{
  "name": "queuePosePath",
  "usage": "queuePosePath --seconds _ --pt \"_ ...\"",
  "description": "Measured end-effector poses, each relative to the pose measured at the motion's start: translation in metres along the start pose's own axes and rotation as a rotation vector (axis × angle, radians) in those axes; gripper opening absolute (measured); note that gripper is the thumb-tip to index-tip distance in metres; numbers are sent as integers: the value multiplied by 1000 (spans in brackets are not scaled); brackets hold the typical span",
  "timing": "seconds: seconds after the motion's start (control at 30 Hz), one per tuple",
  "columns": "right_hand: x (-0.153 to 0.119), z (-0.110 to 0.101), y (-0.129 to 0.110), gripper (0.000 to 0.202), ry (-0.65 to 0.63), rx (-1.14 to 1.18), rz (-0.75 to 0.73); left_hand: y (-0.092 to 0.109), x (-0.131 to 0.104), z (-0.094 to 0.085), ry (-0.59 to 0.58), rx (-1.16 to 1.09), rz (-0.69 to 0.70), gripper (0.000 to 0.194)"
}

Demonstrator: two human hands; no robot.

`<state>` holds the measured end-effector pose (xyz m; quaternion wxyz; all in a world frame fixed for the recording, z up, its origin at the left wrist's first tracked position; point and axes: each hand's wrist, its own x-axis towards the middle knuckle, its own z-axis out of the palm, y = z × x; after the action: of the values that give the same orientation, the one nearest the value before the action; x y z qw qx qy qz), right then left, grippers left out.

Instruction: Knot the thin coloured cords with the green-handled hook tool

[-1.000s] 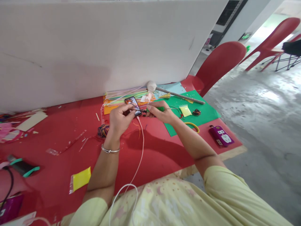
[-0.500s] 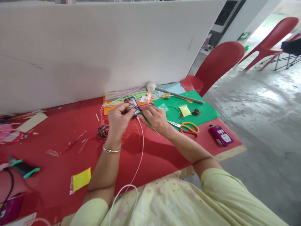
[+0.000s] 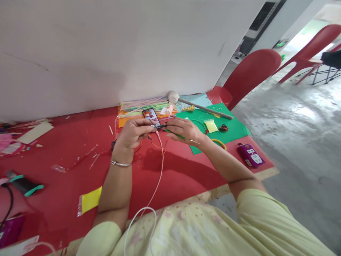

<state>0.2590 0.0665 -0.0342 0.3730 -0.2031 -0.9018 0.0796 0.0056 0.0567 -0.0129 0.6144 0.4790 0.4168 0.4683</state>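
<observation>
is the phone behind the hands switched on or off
On: the phone lies face up beyond the left hand, its screen lit with a colourful picture, and a white cable runs toward it.

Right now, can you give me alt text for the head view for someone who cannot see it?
Two bare hands meet over a red table: the left hand and right hand pinch a thin green stick and dark threads between them. Behind them lie a phone with a white cable, green paper and a purple case.

Head camera looks forward and down — near the red table (image 3: 66, 185).
</observation>
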Motion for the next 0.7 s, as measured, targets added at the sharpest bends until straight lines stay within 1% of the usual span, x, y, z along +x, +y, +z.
queuePosePath --seconds 0.13,0.33,0.43,0.47,0.53,0.6,0.63,0.7 --pt "3 -16 -10 24 -32 112 48 -4 1 3 -7 30 -7 16" --pt "10 -36 -22 29 -77 361 221 0 -5 8 -37 50 -29 13" --pt "10 -38 -23 33 -59 524 347 2 -6 8 -70 43 -37 12" --pt "10 -35 -22 36 -46 618 413 2 -6 8 -78 37 -39 12" --pt "7 -23 -18 43 -22 869 563 1 -6 8 -91 18 -43 13" --pt "5 -4 -13 52 -2 1146 693 -1 -5 9 -94 -15 -46 14" --pt "4 7 -11 57 15 1248 742 -3 -5 10 -92 -34 -46 14" --pt "5 27 -8 62 6 1400 809 -4 -5 14 -92 -72 -43 16"
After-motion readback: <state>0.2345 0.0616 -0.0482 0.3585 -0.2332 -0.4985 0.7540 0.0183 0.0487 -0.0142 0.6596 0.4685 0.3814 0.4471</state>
